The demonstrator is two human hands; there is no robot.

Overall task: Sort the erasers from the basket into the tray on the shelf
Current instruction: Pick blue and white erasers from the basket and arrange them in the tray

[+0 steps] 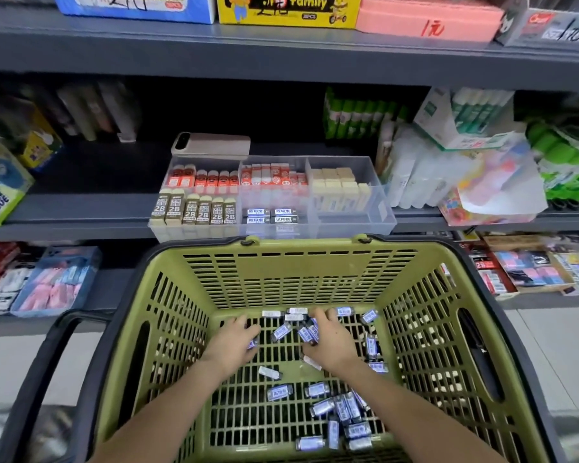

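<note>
A green plastic basket (301,272) stands in front of the shelf, with several small black erasers in blue-and-white wrappers (343,411) scattered on its floor. Both hands are down inside it. My left hand (233,345) grips one eraser, whose wrapper shows at the fingertips. My right hand (330,342) holds a few erasers bunched in its curled fingers. On the shelf above stands a clear divided tray (380,208). It holds brown 2B erasers (194,210), red-wrapped ones (271,177), cream ones (340,188) and a few blue-wrapped erasers (271,216) in its front middle section.
A phone (211,145) lies on the tray's back edge. Glue sticks and packets (465,162) crowd the shelf to the right, glue boxes (0,195) to the left. The basket's black handles (57,362) hang down at its sides. Boxes fill the top shelf.
</note>
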